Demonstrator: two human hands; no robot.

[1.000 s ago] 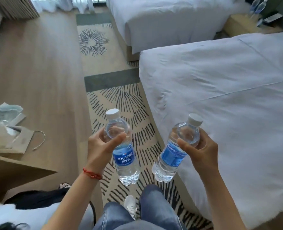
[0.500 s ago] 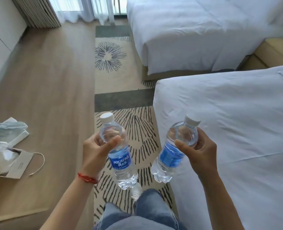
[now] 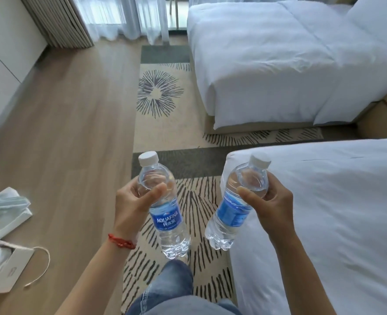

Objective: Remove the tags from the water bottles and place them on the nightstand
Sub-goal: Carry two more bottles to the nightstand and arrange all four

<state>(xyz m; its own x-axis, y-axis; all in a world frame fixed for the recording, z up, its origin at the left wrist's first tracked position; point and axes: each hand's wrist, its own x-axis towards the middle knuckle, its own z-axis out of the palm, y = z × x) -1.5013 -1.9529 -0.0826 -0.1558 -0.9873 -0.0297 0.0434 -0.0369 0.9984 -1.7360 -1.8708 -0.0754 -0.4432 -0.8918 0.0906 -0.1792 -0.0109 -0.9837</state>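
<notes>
Item 1: left Aquafina water bottle (image 3: 165, 208). Clear plastic, white cap, blue label reading AQUAFINA facing the camera. Held in the air above the patterned rug (image 3: 165, 123), cap tilted slightly up and away, base toward the person's denim-clad knee (image 3: 176, 285). Gripped at the shoulder by the left hand (image 3: 134, 206), fingers curled round the far side and thumb pressed across the near side just above the label. A red cord bracelet (image 3: 122, 241) sits on that wrist.

Item 2: right Aquafina water bottle (image 3: 235, 205). Same type, white cap, blue label turned partly sideways, print not legible. Held in the air over the near corner of the near bed (image 3: 335, 223), cap leaning to the right and base down-left. Gripped at the shoulder by the right hand (image 3: 272, 205), fingers wrapped behind, thumb across the front. The two bottles are near each other but apart. Whether any tag hangs on either neck cannot be told.

Item 3: far bed (image 3: 267, 60), white linen, beyond a strip of rug.

Item 4: wooden floor (image 3: 74, 121), left of the rug. At its lower-left edge lie a paper bag with a cord handle (image 3: 8, 278) and crumpled white-green wrapping (image 3: 6, 205).

Item 5: sheer curtains (image 3: 124, 17) at the top edge.
</notes>
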